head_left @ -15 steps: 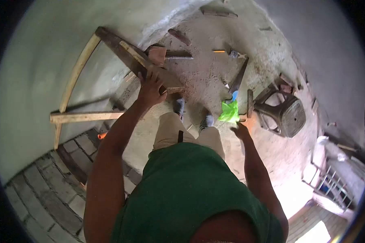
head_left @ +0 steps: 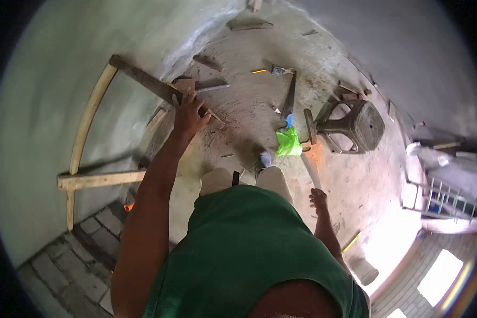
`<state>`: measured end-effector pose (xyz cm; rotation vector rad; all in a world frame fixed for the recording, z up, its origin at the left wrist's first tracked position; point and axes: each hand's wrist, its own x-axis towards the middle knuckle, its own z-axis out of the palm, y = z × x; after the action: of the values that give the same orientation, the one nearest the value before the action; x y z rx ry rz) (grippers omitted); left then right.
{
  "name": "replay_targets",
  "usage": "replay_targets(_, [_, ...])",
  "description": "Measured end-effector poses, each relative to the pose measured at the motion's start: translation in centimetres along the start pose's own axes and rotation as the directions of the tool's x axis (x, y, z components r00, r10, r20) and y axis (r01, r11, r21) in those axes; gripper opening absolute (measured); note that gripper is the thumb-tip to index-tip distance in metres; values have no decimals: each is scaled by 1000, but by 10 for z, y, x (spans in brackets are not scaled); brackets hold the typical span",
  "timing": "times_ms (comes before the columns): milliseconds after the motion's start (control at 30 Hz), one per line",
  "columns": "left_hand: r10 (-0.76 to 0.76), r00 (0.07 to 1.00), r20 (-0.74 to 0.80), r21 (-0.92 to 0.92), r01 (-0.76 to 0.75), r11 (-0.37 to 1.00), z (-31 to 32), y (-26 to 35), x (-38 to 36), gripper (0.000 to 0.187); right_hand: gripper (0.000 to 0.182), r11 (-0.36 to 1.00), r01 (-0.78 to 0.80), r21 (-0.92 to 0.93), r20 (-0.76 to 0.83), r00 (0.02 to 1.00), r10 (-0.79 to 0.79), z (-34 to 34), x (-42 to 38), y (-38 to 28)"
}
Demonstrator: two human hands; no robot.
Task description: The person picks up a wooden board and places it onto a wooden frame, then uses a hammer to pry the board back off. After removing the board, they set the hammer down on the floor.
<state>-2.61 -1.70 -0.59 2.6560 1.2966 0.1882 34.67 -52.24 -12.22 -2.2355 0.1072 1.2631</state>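
My left hand (head_left: 187, 114) is wrapped around the near end of a dark wooden board (head_left: 146, 81), its thumb on the side toward me. At its far end the board meets a pale, bowed-looking pole (head_left: 93, 114), which is crossed lower down by a pale timber bar (head_left: 103, 180). My right hand (head_left: 318, 199) hangs low on the right with curled fingers, right at the blade end of an orange-handled handsaw (head_left: 312, 153) in this view. I cannot tell what, if anything, is inside that hand. A bright green plastic bag (head_left: 289, 143) lies beside the saw handle.
A blue-handled handsaw (head_left: 290, 100) lies ahead, near a hammer (head_left: 282, 70) and a yellow pencil (head_left: 259, 71). A dark plastic stool (head_left: 363, 127) lies tipped over on the right. Wood offcuts (head_left: 208, 62) are scattered along the walls. Grey blocks (head_left: 71, 267) are at lower left.
My right hand has drawn back toward my body, away from the green bag, its fingers now curled. The board in my left hand has turned more edge-on. The whole view has shifted.
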Motion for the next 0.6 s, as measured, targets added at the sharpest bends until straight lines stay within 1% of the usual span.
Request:
replay_targets(33, [31, 1000, -5, -10, -31, 999, 4, -3, -1, 54, 36, 1000, -3, 7, 11, 1000, 3, 15, -15, 15])
replay_targets(67, [59, 997, -41, -43, -61, 997, 9, -8, -3, 54, 35, 1000, -7, 12, 23, 1000, 7, 32, -31, 30])
replay_targets(100, [88, 993, -73, -74, -93, 993, 12, -13, -6, 54, 36, 999, -13, -33, 20, 1000, 14, 50, -54, 37])
replay_targets(133, [121, 990, -69, -85, -126, 988, 11, -14, -9, 54, 36, 1000, -26, -8, -2, 1000, 26, 63, -71, 54])
replay_targets(200, [108, 985, -133, -87, -121, 989, 8, -15, -11, 54, 38, 991, -97, -92, 0, 995, 97, 90, -107, 84])
replay_targets(233, [136, 983, -124, -107, -150, 983, 6, -18, -10, 54, 38, 990, -118, -73, -27, 993, 116, 101, -127, 100])
replay_targets(300, [81, 995, -62, -104, -87, 991, 9, -18, -13, 52, 39, 993, -85, -79, 58, 994, 89, 108, -171, 131])
replay_targets(333, [96, 993, -62, -122, -103, 987, 12, -21, -13, 52, 39, 993, -92, -71, 36, 995, 95, 108, -189, 138])
replay_targets(400, [106, 989, -105, -53, -112, 992, 14, -23, -15, 53, 38, 979, -175, -106, 0, 984, 176, 113, -227, 157])
replay_targets(433, [65, 998, -11, 26, -64, 998, -9, -11, -18, 51, 37, 980, -190, -68, -40, 982, 187, 112, -241, 169])
replay_targets(467, [92, 996, -2, 18, -92, 996, -9, -7, -20, 51, 37, 978, -206, -46, -53, 978, 203, 111, -254, 181])
replay_targets(533, [38, 999, -7, 49, -38, 998, -6, -10, -17, 51, 35, 984, -175, 25, -156, 972, 177, 113, -274, 202])
replay_targets(567, [59, 993, -104, 3, -59, 998, 8, -12, -19, 53, 35, 981, -188, 40, -163, 968, 192, 116, -286, 214])
replay_targets(600, [74, 993, -95, 0, -75, 997, 11, -10, -19, 53, 35, 979, -195, 58, -175, 964, 202, 120, -295, 225])
